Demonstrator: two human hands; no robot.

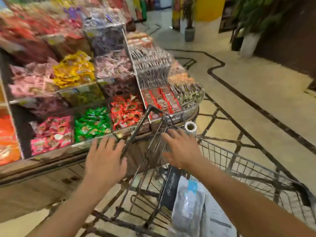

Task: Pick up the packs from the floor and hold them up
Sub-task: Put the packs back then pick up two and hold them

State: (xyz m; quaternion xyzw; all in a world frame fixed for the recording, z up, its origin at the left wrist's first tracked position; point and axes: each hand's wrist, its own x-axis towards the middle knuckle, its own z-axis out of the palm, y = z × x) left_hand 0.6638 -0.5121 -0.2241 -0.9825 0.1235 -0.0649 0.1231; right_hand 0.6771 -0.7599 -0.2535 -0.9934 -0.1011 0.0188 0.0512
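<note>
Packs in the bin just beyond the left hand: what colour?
Green packs, seen clearest in the head view.

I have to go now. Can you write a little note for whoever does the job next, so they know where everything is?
Left hand: open, holding nothing, over the shopping cart.
Right hand: open, holding nothing, also over the cart.
Packs: none visible on the floor; sweets fill the display bins, bags lie in the cart.
Done: nothing picked up.
Left: find the packs on the floor, lift them, hold them up.

I'm in a shop: tiered display stand [71,86] packed with bins of wrapped sweets, wire shopping cart [239,161] in front, tiled floor [256,100] aisle
</note>
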